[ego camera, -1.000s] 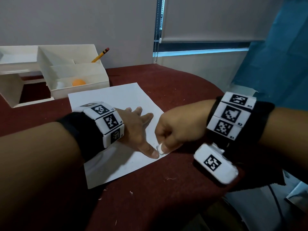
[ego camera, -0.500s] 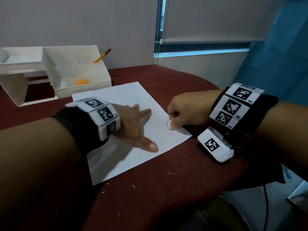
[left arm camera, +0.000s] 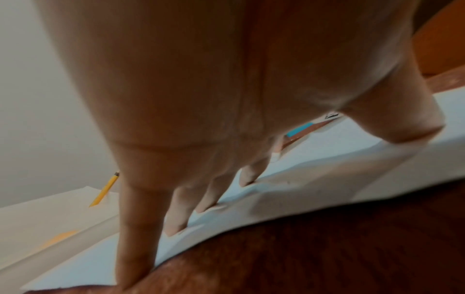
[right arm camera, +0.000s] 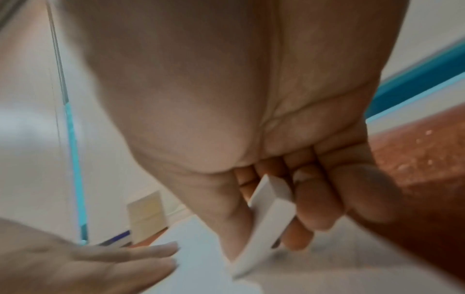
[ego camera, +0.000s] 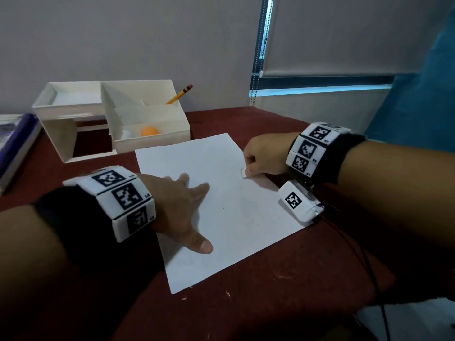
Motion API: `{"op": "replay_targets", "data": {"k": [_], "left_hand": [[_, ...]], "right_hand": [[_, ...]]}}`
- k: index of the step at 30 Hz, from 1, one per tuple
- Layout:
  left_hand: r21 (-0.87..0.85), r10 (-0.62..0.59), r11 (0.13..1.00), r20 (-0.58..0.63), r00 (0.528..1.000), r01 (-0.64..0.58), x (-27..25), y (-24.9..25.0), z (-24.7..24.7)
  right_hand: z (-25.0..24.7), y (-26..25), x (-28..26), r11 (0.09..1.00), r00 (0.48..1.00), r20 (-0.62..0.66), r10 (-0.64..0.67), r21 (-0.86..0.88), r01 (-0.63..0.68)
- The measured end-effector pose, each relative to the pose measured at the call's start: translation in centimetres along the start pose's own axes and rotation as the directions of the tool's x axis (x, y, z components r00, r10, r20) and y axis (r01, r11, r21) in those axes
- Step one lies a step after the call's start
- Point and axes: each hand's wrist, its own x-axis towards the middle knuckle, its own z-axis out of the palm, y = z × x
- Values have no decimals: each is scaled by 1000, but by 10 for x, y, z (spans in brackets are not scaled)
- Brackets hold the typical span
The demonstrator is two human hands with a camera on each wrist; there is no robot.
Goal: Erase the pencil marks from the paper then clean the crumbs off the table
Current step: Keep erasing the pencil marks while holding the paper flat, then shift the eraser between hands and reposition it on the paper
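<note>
Since 1 s ago, R hand (ego camera: pixel 264 156) is shifting from sheet's near edge to far-right edge, pinching white eraser (ego camera: pixel 243 172) on paper (ego camera: pixel 221 205). L hand (ego camera: pixel 179 205) is pressing flat, fingers spread. Rec. short strokes away from L hand; crumbs (ego camera: pixel 227 294) are dotting tabletop (ego camera: pixel 295 303).

no readable words or brands. my wristbands (ego camera: pixel 128 200) carry black-and-white square code markers with tiny corner labels, too small to make out. paper (ego camera: pixel 229 193) reads blank.
</note>
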Motion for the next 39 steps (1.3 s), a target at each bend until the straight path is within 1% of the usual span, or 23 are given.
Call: {"op": "replay_targets", "data": {"k": [2,3,6,7,10,11,13,15,17,19,21,24,26,27,28,30,31,32,33,35,36,37,39], "left_hand": [[-7,-8,1000,0,1000,8,0,-1,1],[-9,-11,1000,4,1000,11,1,-1,2],[-13,-13,1000,5,1000,13,1,-1,2],[-18,-17,1000,9,1000,17,1,-1,2],[-26,-27,999,8,1000,27,-2,0,0],[-24,-26,999,4,1000,26,-3,1,0],[-12,-27,1000,-3,1000,27,-5,3,-1],[-19,-38,999,3,999,38,-6,3,-3],[-42,-36,998,-5,999,36,-10,3,-5],[-104,-14,995,-104,995,3,-18,3,-9],[-188,-3,981,-249,968,-46,-27,-1,-12],[-241,31,960,-414,910,-143,-35,-9,-12],[-226,55,958,-455,889,-175,-38,-15,-8],[-190,60,968,-458,887,-164,-40,-19,-6],[-149,62,978,-455,888,-144,-42,-22,-3],[-86,62,990,-439,896,-111,-44,-30,5],[-66,65,992,-432,900,-103,-45,-35,9],[-56,69,993,-419,905,-102,-46,-39,13],[-62,74,992,-402,912,-108,-46,-42,16],[-79,70,991,-371,926,-107,-47,-44,21],[-71,72,992,-360,930,-104,-47,-44,22],[-55,74,994,-354,932,-99,-47,-43,23],[-37,82,994,-359,930,-102,-47,-43,24]], "right_hand": [[0,3,8,999,999,-20,25,-32,-26],[1,3,8,1000,1000,-4,4,-6,-4],[-1,-6,-1,992,988,133,-80,107,66],[-1,-7,0,993,989,125,-74,101,61],[1,-6,9,998,998,-20,61,-9,-61],[3,-8,10,997,995,-57,76,-22,-77],[6,-15,5,999,998,-49,43,0,-43],[3,-28,-10,998,999,38,-18,64,15],[0,-39,-24,994,999,14,-49,97,48],[-4,-48,-34,987,997,-46,-54,149,60],[-7,-60,-41,954,997,-24,-77,289,80],[-4,-83,-50,834,991,-15,-131,539,118],[0,-97,-53,719,991,-14,-136,687,108],[1,-103,-56,704,991,-8,-136,703,102],[2,-108,-61,768,991,-12,-133,631,110],[5,-119,-76,945,987,-75,-139,287,155],[7,-125,-87,975,979,-109,-171,121,184],[12,-132,-97,973,970,-97,-222,43,227],[16,-136,-108,963,963,-33,-269,2,269],[22,-133,-119,949,936,201,-288,-67,307],[24,-120,-119,958,923,293,-248,-67,278],[26,-101,-118,977,918,358,-172,-58,205],[23,-59,-114,991,907,420,39,-131,18]]}}
